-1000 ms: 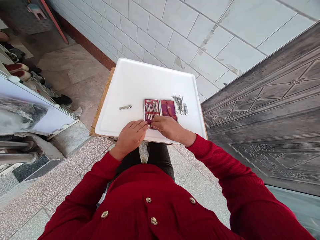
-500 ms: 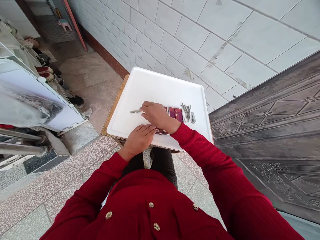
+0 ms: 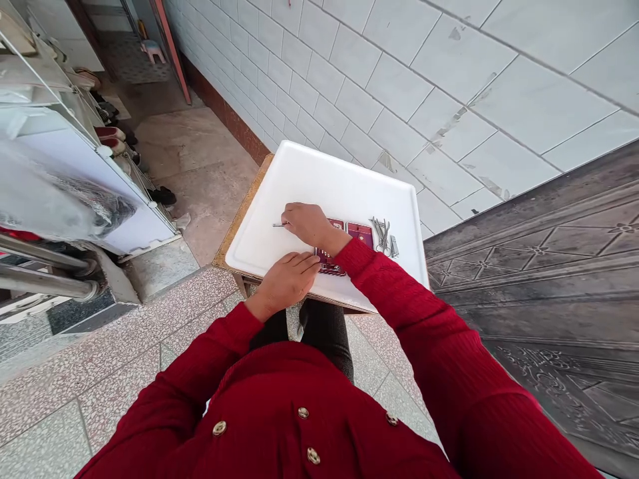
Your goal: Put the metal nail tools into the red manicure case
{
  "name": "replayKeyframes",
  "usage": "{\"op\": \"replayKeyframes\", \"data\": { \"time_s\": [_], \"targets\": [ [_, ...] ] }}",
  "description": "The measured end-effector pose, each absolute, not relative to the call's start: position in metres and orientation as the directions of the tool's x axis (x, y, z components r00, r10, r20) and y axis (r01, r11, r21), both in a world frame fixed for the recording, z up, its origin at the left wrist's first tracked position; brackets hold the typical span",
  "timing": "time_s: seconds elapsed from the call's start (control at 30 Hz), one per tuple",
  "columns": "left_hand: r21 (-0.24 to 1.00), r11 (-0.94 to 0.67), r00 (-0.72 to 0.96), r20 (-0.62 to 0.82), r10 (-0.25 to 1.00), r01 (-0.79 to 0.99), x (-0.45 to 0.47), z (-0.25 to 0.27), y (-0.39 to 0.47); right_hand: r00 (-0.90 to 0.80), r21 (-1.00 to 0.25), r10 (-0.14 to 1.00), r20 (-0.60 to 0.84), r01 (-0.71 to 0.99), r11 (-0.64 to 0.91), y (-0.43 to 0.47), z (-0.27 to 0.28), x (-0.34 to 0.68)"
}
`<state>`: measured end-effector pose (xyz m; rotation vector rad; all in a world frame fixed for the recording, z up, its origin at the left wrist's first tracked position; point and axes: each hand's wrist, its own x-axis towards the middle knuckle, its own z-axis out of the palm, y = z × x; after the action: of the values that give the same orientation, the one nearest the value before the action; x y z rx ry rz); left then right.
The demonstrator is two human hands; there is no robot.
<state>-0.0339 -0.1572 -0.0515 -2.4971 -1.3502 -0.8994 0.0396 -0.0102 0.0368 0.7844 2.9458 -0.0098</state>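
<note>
My right hand [image 3: 305, 222] is closed over the white tray, its fingers pinching a small silver tool that looks like a nail clipper [image 3: 278, 225]; most of it is hidden. Below, my left hand [image 3: 289, 276] lies with fingers stretched out, its fingertips at the left edge of an open dark-red manicure case [image 3: 330, 269]. Small metal tools sit inside the case, partly covered by my right wrist. The case's flap [image 3: 360, 233] spreads to the right. Beside it lie plier-like nippers and scissors [image 3: 381, 234] and another small clipper [image 3: 394, 247].
The white tray [image 3: 344, 176] rests on a small wooden table [image 3: 239, 219] against a tiled wall [image 3: 339, 86]. A carved dark panel [image 3: 539, 266] stands close on the right. To the left is a rack with shoes [image 3: 110, 138].
My right hand has closed further over the silver tool, so less of it shows. My left hand stays at the case's edge. The whole view has shifted slightly.
</note>
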Motion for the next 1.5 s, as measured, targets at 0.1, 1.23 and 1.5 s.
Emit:
{"op": "replayKeyframes", "data": {
  "time_s": [0.1, 1.23, 1.5],
  "targets": [
    [0.125, -0.578, 0.411, 0.585, 0.699, 0.806, -0.034, -0.051, -0.157, -0.825, -0.112, 0.561, -0.071, 0.566, 0.817, 0.003, 0.029, 0.040],
    [0.136, -0.576, 0.410, 0.574, 0.709, 0.806, -0.035, -0.050, -0.159, -0.865, 0.217, 0.454, -0.215, 0.411, 0.885, 0.003, 0.034, 0.012],
    [0.144, -0.592, 0.413, 0.587, 0.696, 0.793, -0.035, -0.050, -0.157, -0.861, 0.222, 0.481, -0.165, 0.443, 0.869, 0.000, 0.038, 0.038]
  ]
}}
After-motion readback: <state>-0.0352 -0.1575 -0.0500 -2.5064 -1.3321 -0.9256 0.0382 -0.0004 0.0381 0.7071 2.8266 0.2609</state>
